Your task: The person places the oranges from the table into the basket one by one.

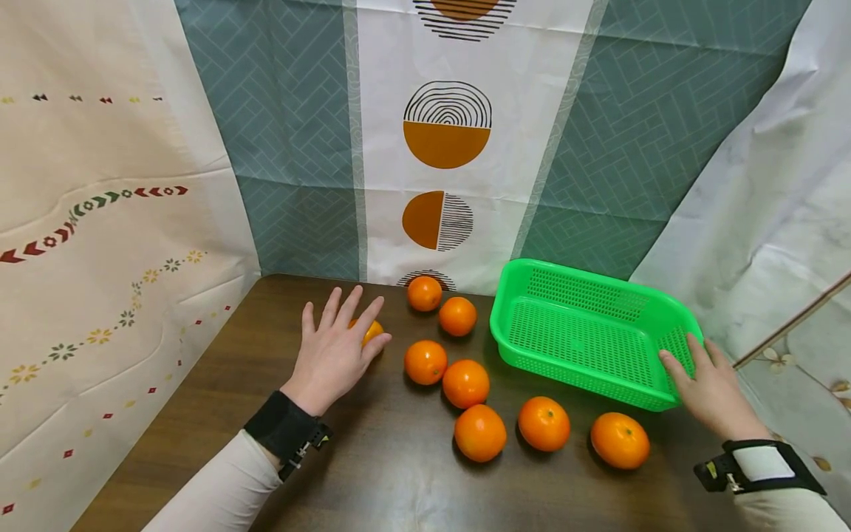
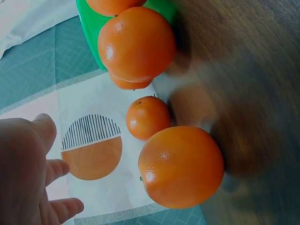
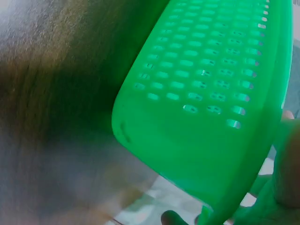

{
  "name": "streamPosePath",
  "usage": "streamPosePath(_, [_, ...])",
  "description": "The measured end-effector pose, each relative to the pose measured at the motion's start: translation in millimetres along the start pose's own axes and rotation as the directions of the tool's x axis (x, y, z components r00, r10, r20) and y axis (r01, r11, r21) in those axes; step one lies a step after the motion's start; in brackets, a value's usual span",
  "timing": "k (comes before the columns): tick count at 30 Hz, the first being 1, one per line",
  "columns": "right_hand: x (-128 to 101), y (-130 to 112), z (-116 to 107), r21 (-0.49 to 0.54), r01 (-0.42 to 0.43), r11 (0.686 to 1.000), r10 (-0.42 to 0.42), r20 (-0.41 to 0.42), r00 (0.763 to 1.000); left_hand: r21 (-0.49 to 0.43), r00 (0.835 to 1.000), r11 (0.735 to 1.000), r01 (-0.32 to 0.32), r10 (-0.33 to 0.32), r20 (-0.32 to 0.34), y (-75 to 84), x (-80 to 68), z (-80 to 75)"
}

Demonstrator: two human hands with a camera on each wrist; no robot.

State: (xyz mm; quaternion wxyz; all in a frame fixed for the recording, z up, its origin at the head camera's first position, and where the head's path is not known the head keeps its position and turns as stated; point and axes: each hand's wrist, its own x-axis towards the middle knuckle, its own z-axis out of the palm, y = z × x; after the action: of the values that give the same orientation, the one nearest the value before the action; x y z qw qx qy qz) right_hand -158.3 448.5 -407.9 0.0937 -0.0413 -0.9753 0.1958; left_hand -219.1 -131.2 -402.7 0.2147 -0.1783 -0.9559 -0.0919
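Your left hand point(image 1: 335, 353) hovers spread over an orange point(image 1: 369, 332) near the desk's point(image 1: 372, 488) back edge. Your right hand point(image 1: 710, 386) grips the green basket's point(image 1: 585, 332) near right corner.

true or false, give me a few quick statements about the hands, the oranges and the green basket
1. The green basket has oranges in it. False: it is empty.
2. The right hand holds the basket's near corner. True.
3. The left hand is over an orange with fingers spread. True.
4. All the oranges lie to the right of the basket. False: most lie to its left and in front, on the wooden table.
5. The basket sits flat on the table. False: the right wrist view shows it tilted up.
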Motion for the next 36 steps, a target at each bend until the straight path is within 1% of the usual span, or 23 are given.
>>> streamPosePath(4, [0,6,0,0.017,-0.032,0.999,0.032,0.030,0.999,-0.003,1.000,1.000,-0.002,0.002,-0.001,-0.5,-0.8,-0.7])
streamPosePath(9, [1,8,0,-0.010,-0.073,0.997,0.074,0.062,0.995,-0.003,1.000,1.000,0.000,0.000,-0.004,-1.2,-1.8,0.1])
streamPosePath(13, [3,6,1,-0.024,-0.085,0.996,0.086,0.070,0.994,-0.009,1.000,1.000,0.006,-0.006,0.001,-1.7,-2.0,1.9])
streamPosePath(21, [6,-7,5,-0.022,-0.079,0.997,0.081,0.095,0.992,-0.009,1.000,1.000,0.005,-0.005,0.010,-3.1,-2.0,4.7])
streamPosePath(25, [10,-16,9,-0.011,-0.061,0.998,0.062,0.105,0.993,-0.012,1.000,1.000,0.011,-0.011,0.010,-4.4,-2.7,5.3])
streamPosePath(31, [18,-29,14,0.021,-0.036,0.999,0.032,0.153,0.988,-0.011,1.000,1.000,0.018,-0.017,0.011,-6.5,-3.1,5.1])
streamPosePath(36, [22,-40,17,0.026,-0.024,0.999,0.019,0.172,0.985,-0.007,1.000,1.000,0.022,-0.022,0.012,-7.2,-4.3,4.0])
